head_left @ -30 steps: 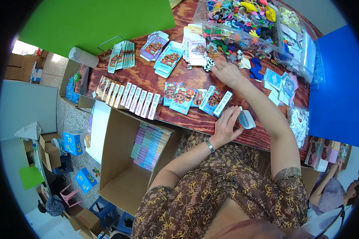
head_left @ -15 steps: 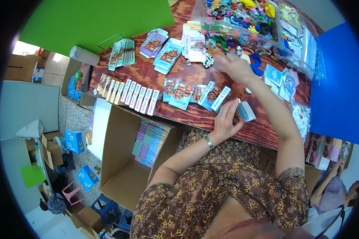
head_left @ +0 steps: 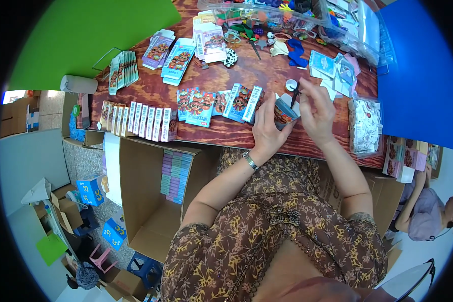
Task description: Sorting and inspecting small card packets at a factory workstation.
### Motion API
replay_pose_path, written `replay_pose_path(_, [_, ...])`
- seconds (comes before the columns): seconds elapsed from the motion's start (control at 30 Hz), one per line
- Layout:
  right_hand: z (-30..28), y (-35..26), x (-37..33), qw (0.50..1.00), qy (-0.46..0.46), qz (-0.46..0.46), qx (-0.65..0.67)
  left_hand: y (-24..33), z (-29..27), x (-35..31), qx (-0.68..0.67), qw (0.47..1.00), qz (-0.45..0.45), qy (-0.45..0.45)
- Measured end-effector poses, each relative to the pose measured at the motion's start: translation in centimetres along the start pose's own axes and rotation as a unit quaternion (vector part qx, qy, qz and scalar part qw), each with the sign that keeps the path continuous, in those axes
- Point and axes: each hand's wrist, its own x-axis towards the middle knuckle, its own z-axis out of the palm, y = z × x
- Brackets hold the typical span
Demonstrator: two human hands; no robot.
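Note:
My left hand [head_left: 268, 128] is closed around a small printed box [head_left: 284, 112], its top end uncovered, just above the near table edge. My right hand [head_left: 317, 111] pinches a small black item [head_left: 295, 93] over the box's upper end; its kind is too small to make out. Beyond the hands lies a little round white piece [head_left: 290, 85]. Just left of the box, two upright filled boxes [head_left: 245, 104] lean beside flat printed cards [head_left: 200, 109]. A row of standing boxes [head_left: 143, 121] runs along the table edge farther left.
A clear bin of colourful trinkets [head_left: 267, 17] stands at the back. Flattened cartons [head_left: 178, 60] lie at back left, loose cards [head_left: 323, 63] and a clear tub [head_left: 365, 126] at right. Below the table edge is an open cardboard box [head_left: 146, 221]. Another person [head_left: 428, 214] sits at right.
My right hand has come back from the trinkets near the bin to the box, now with the black item. My left hand still holds the box, and the view has shifted.

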Motion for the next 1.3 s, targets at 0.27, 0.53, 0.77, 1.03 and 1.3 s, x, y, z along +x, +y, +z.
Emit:
replay_pose_path(0.27, [2.7,0.5,-1.0,0.987,0.112,-0.095,-0.063,0.0,0.0,-0.3,0.02,0.999,0.025,-0.007])
replay_pose_path(0.53, [1.7,1.1,-3.0,0.963,0.018,-0.112,-0.245,-0.5,-0.2,-0.1,0.001,1.0,0.017,0.007])
replay_pose_path(0.77, [-1.4,-0.3,-2.3,0.91,-0.141,-0.159,-0.357,-0.6,-0.2,-0.7,0.018,0.999,0.034,-0.012])
replay_pose_path(1.03, [-4.6,-1.7,-0.5,0.915,-0.2,-0.178,-0.302,-0.7,-0.4,-0.6,0.009,0.999,0.036,-0.002])
replay_pose_path(1.3, [-3.1,-1.2,1.2,0.886,-0.28,-0.183,-0.32,-0.9,-0.4,-0.8,0.014,0.999,0.05,-0.006])
